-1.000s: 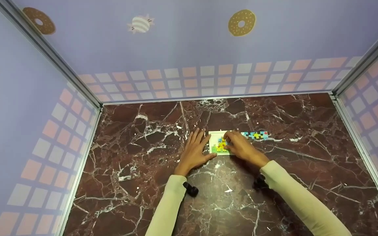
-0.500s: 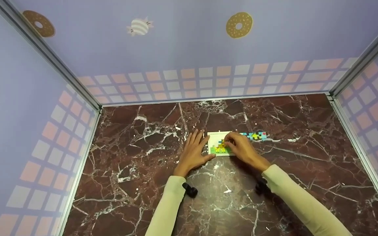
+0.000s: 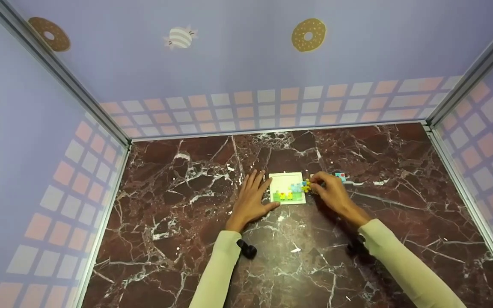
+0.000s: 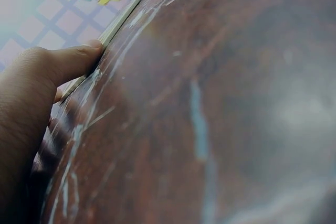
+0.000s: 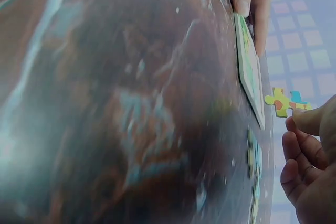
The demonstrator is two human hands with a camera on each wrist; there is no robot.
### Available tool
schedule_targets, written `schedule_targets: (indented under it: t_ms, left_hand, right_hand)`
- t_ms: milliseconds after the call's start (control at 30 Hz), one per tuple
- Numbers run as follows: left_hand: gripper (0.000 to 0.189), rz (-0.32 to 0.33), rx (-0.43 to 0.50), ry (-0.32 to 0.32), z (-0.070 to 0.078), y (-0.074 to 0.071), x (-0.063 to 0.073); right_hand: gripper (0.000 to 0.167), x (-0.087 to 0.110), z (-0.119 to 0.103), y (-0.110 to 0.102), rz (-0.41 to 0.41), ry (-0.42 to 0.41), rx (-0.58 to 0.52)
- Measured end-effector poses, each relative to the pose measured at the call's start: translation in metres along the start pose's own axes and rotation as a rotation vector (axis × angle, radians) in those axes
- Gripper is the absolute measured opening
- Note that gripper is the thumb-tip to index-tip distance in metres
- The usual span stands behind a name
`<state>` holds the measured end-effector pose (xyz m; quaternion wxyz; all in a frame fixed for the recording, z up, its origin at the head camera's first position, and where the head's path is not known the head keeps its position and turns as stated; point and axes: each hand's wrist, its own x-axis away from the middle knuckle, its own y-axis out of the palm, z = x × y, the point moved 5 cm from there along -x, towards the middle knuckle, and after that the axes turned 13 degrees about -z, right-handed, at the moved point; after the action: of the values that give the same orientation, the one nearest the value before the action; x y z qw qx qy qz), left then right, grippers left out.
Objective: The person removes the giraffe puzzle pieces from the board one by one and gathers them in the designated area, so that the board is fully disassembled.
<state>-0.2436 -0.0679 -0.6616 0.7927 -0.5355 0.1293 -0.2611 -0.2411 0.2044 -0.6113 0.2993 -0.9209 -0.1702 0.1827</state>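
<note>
My right hand [image 3: 333, 193] pinches a yellow jigsaw puzzle piece [image 3: 306, 186] with a blue part, just off the right edge of a shallow puzzle board [image 3: 281, 183]. In the right wrist view the piece [image 5: 281, 101] is raised above the table, between thumb and fingertips. My left hand [image 3: 251, 201] lies with straight, spread fingers along the board's left side, and its thumb [image 4: 79, 59] touches the near edge. Green and yellow puzzle pieces [image 3: 286, 196] sit along the board's bottom; a pale blue patch shows above them.
Loose puzzle pieces [image 5: 254, 156] lie in a row on the table to the board's right; a blue one with a red spot [image 3: 340, 176] shows beyond my right hand. Patterned walls [image 3: 246, 64] enclose the marbled table [image 3: 186, 256] at the back and sides.
My right hand has lifted the yellow piece off the board and moved right with it, covering more of the loose row. My left hand has stayed at the board's left side.
</note>
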Motion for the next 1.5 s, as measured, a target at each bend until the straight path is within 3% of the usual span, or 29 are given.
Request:
schedule_targets:
  t_ms: [333,1033,1500]
  left_hand:
    - [0.092,-0.001,0.001,0.001,-0.002,0.002,-0.001]
    - [0.093,-0.014,0.042,-0.010,0.000,0.001,0.001]
    - [0.094,-0.031,0.041,-0.022,-0.001,0.001,0.001]
  right_hand:
    - [0.008,0.021,0.020,-0.023,0.063,0.066,-0.028]
    - [0.006,0.036,0.049,-0.042,0.023,0.184,0.004]
    - [0.008,0.035,0.048,-0.040,0.025,0.120,0.136]
